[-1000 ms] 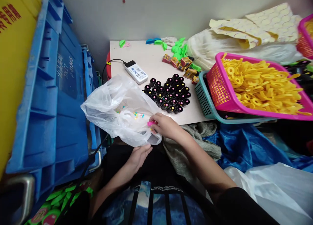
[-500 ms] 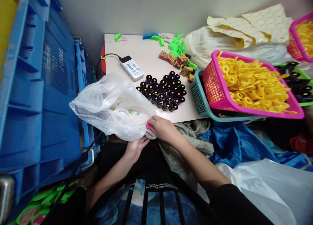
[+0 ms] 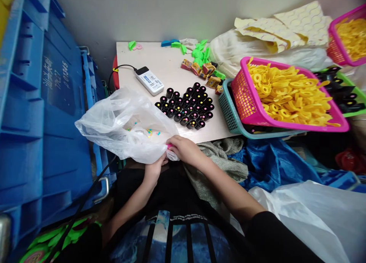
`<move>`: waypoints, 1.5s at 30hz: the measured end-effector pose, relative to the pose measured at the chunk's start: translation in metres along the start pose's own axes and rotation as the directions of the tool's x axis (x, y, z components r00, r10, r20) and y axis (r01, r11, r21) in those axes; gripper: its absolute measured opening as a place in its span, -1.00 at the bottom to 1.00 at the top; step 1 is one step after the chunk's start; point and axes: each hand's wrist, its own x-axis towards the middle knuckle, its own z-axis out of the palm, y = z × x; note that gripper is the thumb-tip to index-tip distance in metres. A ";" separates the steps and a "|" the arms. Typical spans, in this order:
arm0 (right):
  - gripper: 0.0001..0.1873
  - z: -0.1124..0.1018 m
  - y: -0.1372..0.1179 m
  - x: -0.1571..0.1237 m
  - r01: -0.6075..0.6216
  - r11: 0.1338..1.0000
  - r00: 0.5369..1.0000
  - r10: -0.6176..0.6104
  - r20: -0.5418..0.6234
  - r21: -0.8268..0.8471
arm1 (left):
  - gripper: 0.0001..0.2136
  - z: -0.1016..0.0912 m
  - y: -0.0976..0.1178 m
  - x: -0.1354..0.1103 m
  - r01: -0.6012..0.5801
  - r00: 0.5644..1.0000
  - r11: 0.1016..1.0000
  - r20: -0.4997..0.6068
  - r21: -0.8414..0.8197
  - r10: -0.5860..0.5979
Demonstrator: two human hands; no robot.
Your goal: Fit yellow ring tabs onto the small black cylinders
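A crumpled translucent plastic bag (image 3: 114,127) lies over the front left of the table, with several tiny coloured beads (image 3: 150,132) showing in it. My left hand (image 3: 154,169) grips the bag's near edge from below, its fingers partly hidden by the plastic. At the bag's right corner, my right hand (image 3: 184,149) is closed on a small pink plastic piece (image 3: 169,146), mostly covered by the fingers. Beyond the bag, black cylinders (image 3: 194,106) stand in a cluster, many with a pink or yellow dot on top.
A white power bank (image 3: 149,81) with a cable lies on the table (image 3: 126,57). Small printed boxes (image 3: 197,68) and green pieces (image 3: 200,54) are behind the cylinders. A pink basket (image 3: 238,87) of yellow parts rests on a teal basket (image 3: 228,103). Blue crates (image 3: 63,122) flank the left.
My left hand's fingers have drawn in under the bag's edge from a more spread pose. My right hand stays at the bag's corner with the pink piece. The view has shifted slightly.
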 end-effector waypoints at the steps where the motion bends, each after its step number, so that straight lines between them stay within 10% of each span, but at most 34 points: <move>1: -0.77 0.000 -0.002 0.000 -0.006 0.999 1.000 0.006 -0.003 -0.054 | -0.59 0.001 0.001 -0.001 -0.035 0.999 0.999 -0.013 -0.005 0.035; 12: -0.79 -0.003 -0.005 -0.003 0.048 0.982 0.998 -0.040 0.052 -0.183 | -0.55 0.016 0.006 -0.002 -0.091 0.982 0.995 -0.170 -0.031 0.084; 21: -0.77 0.000 -0.007 -0.003 -0.115 0.986 0.993 0.115 -0.011 -0.121 | -0.53 0.005 -0.004 0.000 -0.045 0.998 0.981 -0.057 -0.189 0.034; 31: -0.81 -0.001 -0.013 0.007 -0.090 0.963 0.971 0.142 -0.192 0.256 | -0.42 -0.009 -0.017 0.006 -0.118 0.993 0.993 -0.016 -0.015 0.118; 45: -0.74 0.002 -0.038 0.058 -0.238 0.958 0.967 0.219 -0.132 -0.157 | -0.44 -0.017 -0.018 0.006 -0.372 0.922 0.881 0.223 0.292 0.316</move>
